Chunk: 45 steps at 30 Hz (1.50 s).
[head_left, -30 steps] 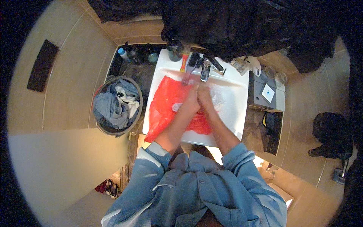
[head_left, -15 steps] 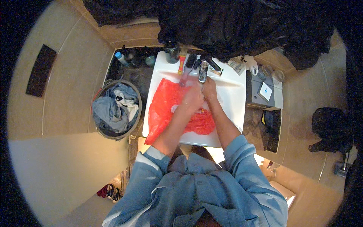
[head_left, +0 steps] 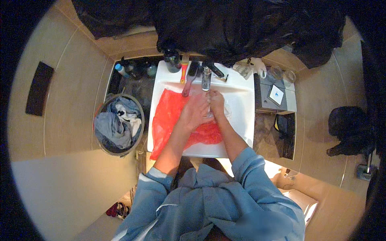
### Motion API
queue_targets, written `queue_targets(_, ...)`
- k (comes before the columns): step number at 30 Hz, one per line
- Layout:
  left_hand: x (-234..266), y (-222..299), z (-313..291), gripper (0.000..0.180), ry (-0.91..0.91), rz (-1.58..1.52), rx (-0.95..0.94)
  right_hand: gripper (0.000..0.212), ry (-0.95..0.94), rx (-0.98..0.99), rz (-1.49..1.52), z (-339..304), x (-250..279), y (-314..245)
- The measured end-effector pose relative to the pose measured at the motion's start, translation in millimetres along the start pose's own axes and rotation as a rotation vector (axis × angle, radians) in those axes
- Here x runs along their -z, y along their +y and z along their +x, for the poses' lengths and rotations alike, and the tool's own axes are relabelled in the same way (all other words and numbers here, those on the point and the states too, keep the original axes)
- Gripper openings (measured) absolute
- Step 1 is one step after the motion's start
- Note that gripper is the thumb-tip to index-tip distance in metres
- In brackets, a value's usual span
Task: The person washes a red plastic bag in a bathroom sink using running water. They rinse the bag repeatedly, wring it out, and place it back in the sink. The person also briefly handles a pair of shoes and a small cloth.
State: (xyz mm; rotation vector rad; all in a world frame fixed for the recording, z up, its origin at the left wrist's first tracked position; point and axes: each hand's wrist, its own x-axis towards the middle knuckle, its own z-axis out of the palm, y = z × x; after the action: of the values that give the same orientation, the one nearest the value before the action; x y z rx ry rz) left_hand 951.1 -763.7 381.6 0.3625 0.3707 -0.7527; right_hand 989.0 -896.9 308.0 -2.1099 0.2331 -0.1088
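Both hands are together over a white sink [head_left: 241,104], just below the chrome faucet [head_left: 206,78]. My left hand [head_left: 195,110] is slightly blurred, its fingers stretched out toward the right hand. Beside it, my right hand [head_left: 216,102] is closed, knuckles up; whatever it may hold is hidden. A red plastic sheet or bag [head_left: 171,116] spreads over the left and front of the basin, beneath my left forearm. Something clear and shiny, water or plastic, shows beside my right hand. A dark-bristled brush [head_left: 189,80] leans at the basin's back edge, close to my left fingertips.
Behind the basin lie a brush with an orange-yellow handle [head_left: 184,70] and a dark bottle [head_left: 172,62]. A bucket of clothes [head_left: 141,116] stands left. To the right are a grey box [head_left: 273,104] and glass jars [head_left: 276,73]. Black fabric [head_left: 249,28] hangs at the back.
The view has shifted a little. My left hand has gone from a blurred, bunched shape to stretched fingers, and my right hand sits slightly lower, off the faucet's tip.
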Motion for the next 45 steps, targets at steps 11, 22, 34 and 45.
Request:
queue_targets(11, 59, -14, 78, 0.038, 0.135, -0.112, -0.252, 0.03, 0.102, -0.135, 0.389, -26, -26, -19)
queue_targets(22, 26, -29, 56, 0.033, -0.058, -0.083, -0.298, 0.033, -0.369, -0.148, -0.241, -12, 13, -52)
queue_targets(34, 76, -11, 78, 0.033, -0.2, -0.003, -0.199, 0.027, -0.03, -0.01, -0.303, -26, -12, -51)
queue_targets(45, 141, 30, 160, 0.028, 0.146, 0.575, -0.585, 0.039, -0.003, 0.346, 0.138, -64, -47, -49)
